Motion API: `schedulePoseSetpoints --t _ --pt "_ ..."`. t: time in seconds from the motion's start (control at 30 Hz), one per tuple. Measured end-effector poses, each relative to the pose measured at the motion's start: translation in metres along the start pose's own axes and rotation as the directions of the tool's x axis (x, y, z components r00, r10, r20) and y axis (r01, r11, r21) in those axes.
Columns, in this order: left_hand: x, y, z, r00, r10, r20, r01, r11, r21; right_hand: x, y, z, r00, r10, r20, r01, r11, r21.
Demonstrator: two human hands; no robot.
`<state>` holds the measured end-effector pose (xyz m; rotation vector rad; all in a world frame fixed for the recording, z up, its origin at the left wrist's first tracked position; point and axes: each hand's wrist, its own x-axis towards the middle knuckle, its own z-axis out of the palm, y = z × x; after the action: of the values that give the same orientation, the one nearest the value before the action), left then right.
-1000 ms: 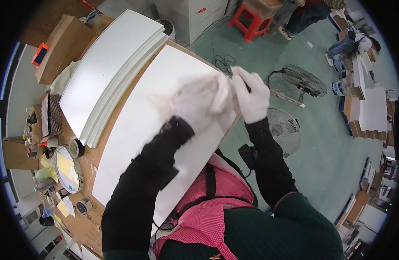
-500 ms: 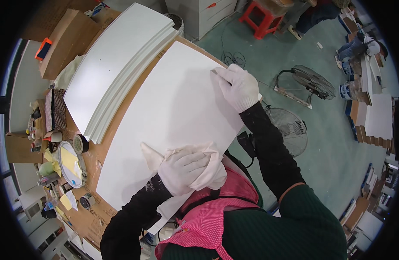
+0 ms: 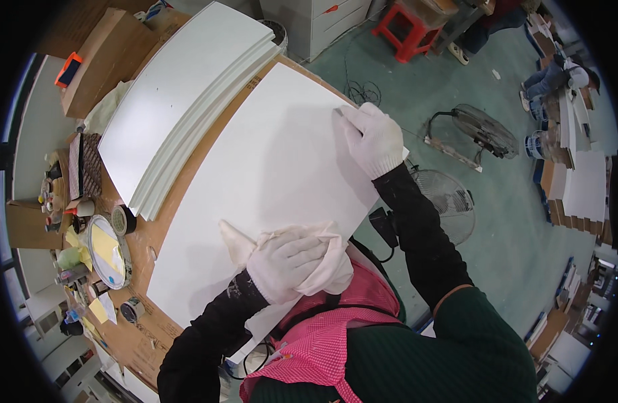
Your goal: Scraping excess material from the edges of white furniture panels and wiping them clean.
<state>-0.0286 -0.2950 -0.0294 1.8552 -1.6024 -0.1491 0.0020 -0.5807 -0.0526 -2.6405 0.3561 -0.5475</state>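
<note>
A large white panel [image 3: 268, 161] lies in front of me on the cardboard-covered table. My left hand [image 3: 285, 265], in a white glove, presses on a bunched cream cloth [image 3: 332, 265] at the panel's near edge, its fingers closed over the cloth. At the panel's far right edge, my gloved right hand [image 3: 374, 140] is closed in a pinch. A small flat grey piece [image 3: 338, 112] pokes out from its fingertips against the white surface; its exact kind is too small to make out.
Stacked white panels [image 3: 181, 101] lie to the left. Beyond them are a cardboard box [image 3: 107, 60], a tape roll [image 3: 123, 219] and a round lid [image 3: 107, 252] with yellow paper. Floor fans [image 3: 443, 201], a red stool [image 3: 406, 33] and other people stand to the right.
My right hand has shifted very slightly right and nearer along the panel's edge. The left hand and cloth stay nearly where they were.
</note>
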Motion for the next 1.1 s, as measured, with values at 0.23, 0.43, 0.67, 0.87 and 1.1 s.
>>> schedulePoseSetpoints --t 0.23,0.43,0.67,0.87,1.1 --pt "0.0055 0.0011 -0.0067 1.000 0.016 -0.019 -0.017 1.000 -0.024 0.0012 0.0011 0.0004 0.998 -0.060 0.015 0.060 0.998 0.008" --pt "0.0042 0.0004 -0.0072 1.000 0.015 -0.010 -0.016 0.999 -0.028 0.0015 -0.0036 0.0000 0.997 -0.064 -0.046 0.065 0.998 0.018" --pt "0.0039 -0.0003 -0.0077 1.000 0.029 -0.007 -0.029 0.999 -0.024 0.0010 -0.0036 -0.0018 0.997 -0.055 -0.051 0.057 0.998 0.025" --pt "0.0020 -0.0014 -0.0057 1.000 0.007 -0.001 -0.007 0.998 -0.057 0.0009 -0.0015 -0.0022 0.997 -0.070 -0.026 0.071 0.996 0.047" --pt "0.0017 -0.0034 -0.0042 1.000 0.025 -0.014 -0.026 0.998 -0.058 0.0021 -0.0047 -0.0030 0.997 -0.056 -0.052 0.058 0.997 0.048"
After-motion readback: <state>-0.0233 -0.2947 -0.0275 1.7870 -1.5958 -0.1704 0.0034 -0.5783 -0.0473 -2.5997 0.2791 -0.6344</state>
